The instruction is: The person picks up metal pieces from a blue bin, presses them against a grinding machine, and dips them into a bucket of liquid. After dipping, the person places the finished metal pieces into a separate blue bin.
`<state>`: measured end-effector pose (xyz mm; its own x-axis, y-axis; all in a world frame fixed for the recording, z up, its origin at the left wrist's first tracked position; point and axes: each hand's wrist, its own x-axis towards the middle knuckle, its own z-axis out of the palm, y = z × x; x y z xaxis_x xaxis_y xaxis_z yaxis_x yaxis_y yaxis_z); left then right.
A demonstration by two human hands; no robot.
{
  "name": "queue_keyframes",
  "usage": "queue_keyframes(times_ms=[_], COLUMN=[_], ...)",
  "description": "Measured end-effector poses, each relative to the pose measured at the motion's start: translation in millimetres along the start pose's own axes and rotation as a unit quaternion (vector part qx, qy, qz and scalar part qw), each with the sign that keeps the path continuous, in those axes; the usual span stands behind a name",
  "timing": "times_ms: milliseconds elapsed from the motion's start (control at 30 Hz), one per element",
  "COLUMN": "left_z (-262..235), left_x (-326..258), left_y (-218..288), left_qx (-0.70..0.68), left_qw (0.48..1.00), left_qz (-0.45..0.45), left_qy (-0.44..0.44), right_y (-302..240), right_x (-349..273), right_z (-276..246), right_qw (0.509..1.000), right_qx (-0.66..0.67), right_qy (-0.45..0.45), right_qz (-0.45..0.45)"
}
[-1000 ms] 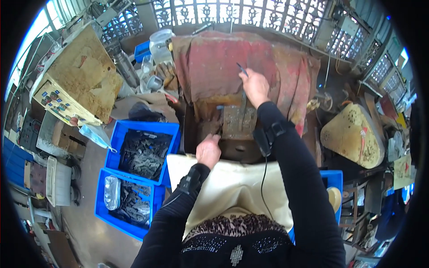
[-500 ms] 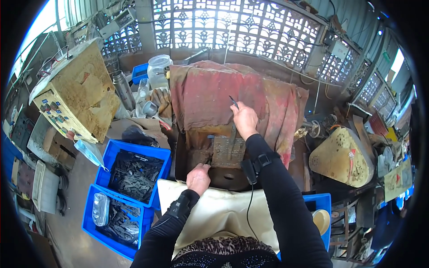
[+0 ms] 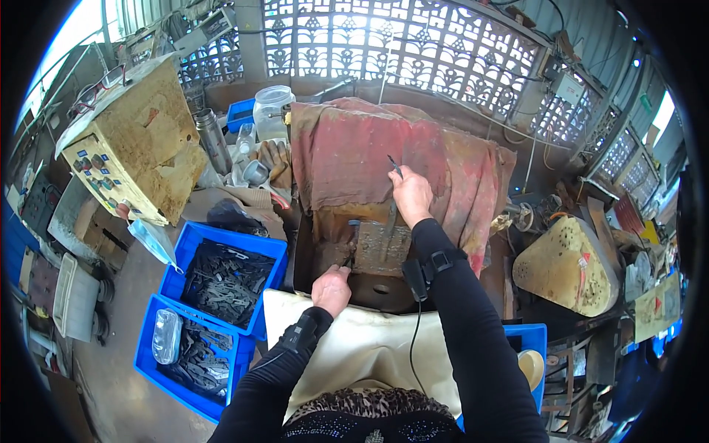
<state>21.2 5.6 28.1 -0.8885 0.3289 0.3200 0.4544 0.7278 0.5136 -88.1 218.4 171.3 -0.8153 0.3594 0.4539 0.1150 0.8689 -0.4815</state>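
Over the red-stained cloth (image 3: 369, 159) draped on the machine, my right hand (image 3: 413, 198) pinches a small, thin dark piece (image 3: 394, 164) whose pointed end sticks up past the fingers. Lower down, my left hand (image 3: 331, 290) is closed at the front edge of the machine's open bay. A dark tip (image 3: 348, 260) shows at its fingertips; its kind is too small to make out. Just beyond it is a rough, wet-looking brown block (image 3: 380, 247). In front of the block lies a dark plate with a round hole (image 3: 380, 289).
Two blue bins, an upper one (image 3: 275, 284) and a lower one (image 3: 144, 354), hold many thin dark pieces at my left. A stained control box (image 3: 151, 133) stands beyond them. At right are a blue bin (image 3: 543, 332) and a yellowish rounded guard (image 3: 565, 266). A cable hangs from my right wrist.
The whole view has shifted slightly. My left hand has moved a little forward, and a dark tip now shows at its fingers. My right hand keeps its hold on the thin piece.
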Motion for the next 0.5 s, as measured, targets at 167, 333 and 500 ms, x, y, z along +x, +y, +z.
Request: queue_keyframes(times_ms=[167, 333, 500], left_z=[0.2, -0.7, 4.7], left_x=[-1.8, 5.2, 8.1], left_y=[0.8, 3.4, -3.6], left_qx=[0.009, 0.011, -0.001], left_qw=[1.000, 1.000, 1.000], left_qz=[0.002, 0.010, 0.006], left_qy=[0.001, 0.021, 0.024], right_y=[6.5, 14.0, 9.9], right_x=[0.5, 9.0, 9.9], right_z=[3.3, 8.7, 6.8], right_qw=[0.999, 0.999, 0.999], right_qx=[0.033, 0.029, 0.037], right_qy=[0.004, 0.016, -0.012], right_qz=[0.004, -0.029, -0.008])
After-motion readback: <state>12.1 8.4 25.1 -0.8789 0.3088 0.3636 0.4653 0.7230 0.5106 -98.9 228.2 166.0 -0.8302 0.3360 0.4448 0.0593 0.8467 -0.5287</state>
